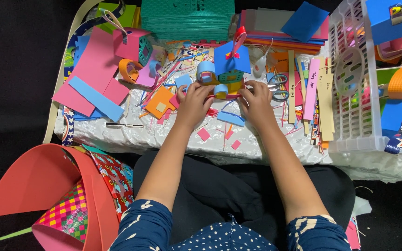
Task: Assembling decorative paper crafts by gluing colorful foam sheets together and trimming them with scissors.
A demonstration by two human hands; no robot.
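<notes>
- Standing upright mid-tabletop [117, 135], the small foam craft house with a blue roof [229, 69] is pointing its red loop upward.
- Left hand [194, 103] and right hand [257, 102] fingers are pressing its base.
- White plastic basket [350, 130] is holding blue and orange foam pieces.

Looked like a home craft corner: low table [117, 135] with a silvery cover, buried in coloured foam scraps. Foam sheet stacks [187, 18] sat at the table's far edge, scissors [278, 86] mid-table, white storage basket [354, 116] on its right end, rolled foam sheets [47, 186] left below.
</notes>
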